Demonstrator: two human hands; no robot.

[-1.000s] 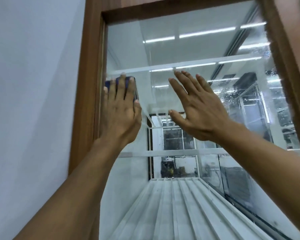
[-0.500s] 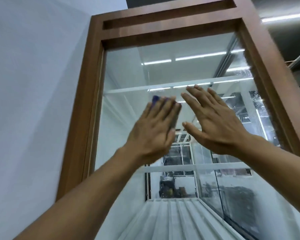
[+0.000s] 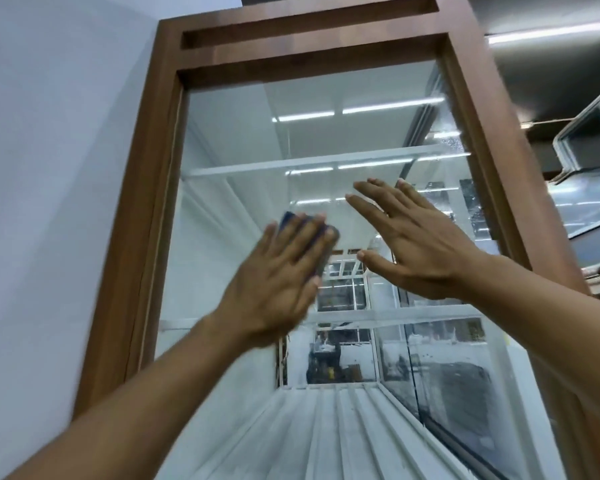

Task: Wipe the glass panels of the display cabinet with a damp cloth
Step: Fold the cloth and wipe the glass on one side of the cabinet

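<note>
Head view looks up along a tall brown wooden display cabinet frame (image 3: 142, 209) standing against a pale grey wall (image 3: 56, 168), with its clear front glass panel (image 3: 243, 133) filling the middle of the picture. Both bare forearms reach up to the glass. The left hand (image 3: 278, 282) lies flat, its fingers (image 3: 298, 237) stretched out and pressed over a folded dark blue cloth (image 3: 288, 218), pinning the cloth against the pane left of centre, at about mid-height of the panel; only the cloth's upper edge and right corner show past the fingertips. The right hand (image 3: 420, 244) is just beside it, to the right and slightly higher, open with fingers spread and palm towards the glass; whether it touches the pane cannot be told. The two hands are close but apart. Through the glass, a white horizontal shelf (image 3: 291, 168) runs above the hands and another crosses below them. Long white ceiling light strips (image 3: 392, 105) are mirrored in the upper pane. Water droplets (image 3: 451, 143) speckle the glass near the upper right edge.
</note>
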